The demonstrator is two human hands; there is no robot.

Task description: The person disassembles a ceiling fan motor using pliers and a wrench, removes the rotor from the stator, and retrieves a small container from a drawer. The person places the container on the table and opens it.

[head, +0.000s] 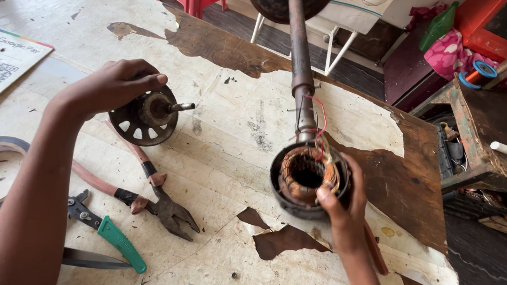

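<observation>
Your left hand is closed around a dark round rotor cap, held near the middle of the worktop, its short shaft pointing right, toward the other part. Your right hand is clamped on the rim of a stator housing with copper windings, near the worktop's right edge. A long rusty rod runs up from the housing toward the far edge; that is its long axis, and the open face tilts toward you. For a clean fit, it seems best to line the shaft up with the central hole and keep the thin red wires clear. Pliers lie just below your left hand.
</observation>
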